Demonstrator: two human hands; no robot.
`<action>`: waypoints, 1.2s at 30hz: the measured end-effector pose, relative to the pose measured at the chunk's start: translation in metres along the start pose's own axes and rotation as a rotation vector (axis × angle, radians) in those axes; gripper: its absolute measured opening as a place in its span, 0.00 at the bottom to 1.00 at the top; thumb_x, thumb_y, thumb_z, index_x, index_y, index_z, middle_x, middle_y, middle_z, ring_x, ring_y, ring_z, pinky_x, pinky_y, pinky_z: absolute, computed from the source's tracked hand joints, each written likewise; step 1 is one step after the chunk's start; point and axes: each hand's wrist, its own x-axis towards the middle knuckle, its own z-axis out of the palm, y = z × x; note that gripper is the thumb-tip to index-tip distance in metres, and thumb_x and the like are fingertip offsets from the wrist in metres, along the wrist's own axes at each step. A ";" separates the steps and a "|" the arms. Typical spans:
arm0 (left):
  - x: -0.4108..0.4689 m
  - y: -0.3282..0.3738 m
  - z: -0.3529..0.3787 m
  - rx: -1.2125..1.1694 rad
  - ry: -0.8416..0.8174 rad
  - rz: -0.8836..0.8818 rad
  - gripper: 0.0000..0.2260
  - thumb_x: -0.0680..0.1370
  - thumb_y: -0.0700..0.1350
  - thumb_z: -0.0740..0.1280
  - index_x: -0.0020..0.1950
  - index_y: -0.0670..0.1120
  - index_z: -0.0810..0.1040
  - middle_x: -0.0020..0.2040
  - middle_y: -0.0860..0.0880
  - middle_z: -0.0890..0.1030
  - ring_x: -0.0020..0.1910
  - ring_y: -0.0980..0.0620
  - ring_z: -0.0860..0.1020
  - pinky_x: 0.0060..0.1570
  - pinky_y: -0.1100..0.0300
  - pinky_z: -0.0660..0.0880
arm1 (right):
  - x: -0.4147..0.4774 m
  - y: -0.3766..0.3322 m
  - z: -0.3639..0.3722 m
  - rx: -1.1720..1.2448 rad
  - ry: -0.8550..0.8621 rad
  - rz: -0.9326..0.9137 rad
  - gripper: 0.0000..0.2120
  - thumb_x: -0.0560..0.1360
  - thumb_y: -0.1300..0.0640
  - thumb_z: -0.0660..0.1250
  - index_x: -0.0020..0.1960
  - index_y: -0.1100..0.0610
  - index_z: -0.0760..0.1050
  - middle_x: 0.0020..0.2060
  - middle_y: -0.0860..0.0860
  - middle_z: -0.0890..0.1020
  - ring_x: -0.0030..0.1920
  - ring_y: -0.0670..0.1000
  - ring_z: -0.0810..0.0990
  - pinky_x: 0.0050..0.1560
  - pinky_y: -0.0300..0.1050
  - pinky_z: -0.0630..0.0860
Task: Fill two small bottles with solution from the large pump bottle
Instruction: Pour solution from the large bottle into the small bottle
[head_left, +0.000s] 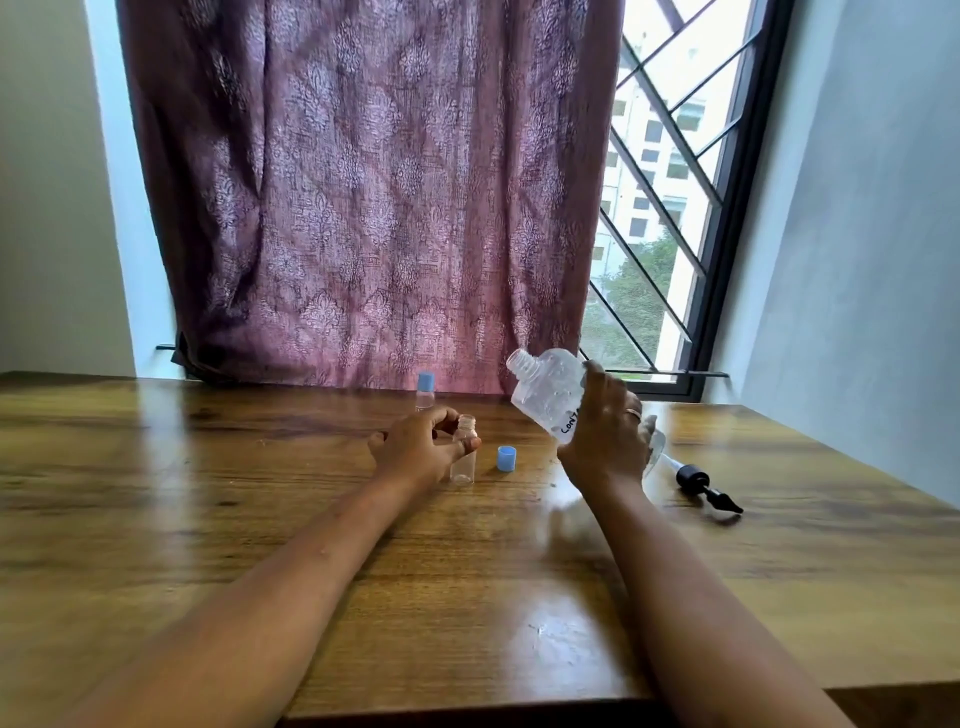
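My right hand grips the large clear bottle in the air, tilted left with its open neck toward the small bottles; its pump is off. My left hand holds an uncapped small clear bottle upright on the wooden table, fingers around its neck. That bottle's blue cap lies just to its right. A second small bottle with a blue cap on stands behind my left hand.
The black pump head with its tube lies on the table to the right of my right hand. A purple curtain and a barred window are behind the table. Grey walls stand on both sides.
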 end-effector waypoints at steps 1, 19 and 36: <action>0.000 0.000 0.000 0.018 0.006 0.000 0.14 0.69 0.63 0.70 0.50 0.59 0.76 0.49 0.58 0.79 0.53 0.54 0.75 0.55 0.51 0.62 | -0.001 0.000 0.001 -0.043 -0.010 -0.020 0.43 0.66 0.61 0.69 0.74 0.50 0.49 0.66 0.53 0.65 0.65 0.59 0.66 0.68 0.66 0.60; 0.000 0.000 -0.001 0.093 0.034 0.017 0.16 0.69 0.65 0.67 0.51 0.58 0.77 0.52 0.56 0.81 0.56 0.52 0.75 0.53 0.51 0.58 | -0.006 -0.005 0.015 -0.279 -0.018 -0.229 0.46 0.66 0.63 0.69 0.73 0.44 0.46 0.66 0.51 0.63 0.67 0.57 0.64 0.68 0.68 0.60; -0.001 0.001 -0.002 0.111 0.036 0.011 0.17 0.71 0.63 0.68 0.56 0.57 0.77 0.56 0.55 0.81 0.60 0.51 0.74 0.53 0.52 0.57 | -0.006 -0.005 0.011 -0.263 -0.017 -0.237 0.44 0.67 0.64 0.68 0.73 0.44 0.48 0.66 0.51 0.63 0.68 0.57 0.63 0.70 0.68 0.57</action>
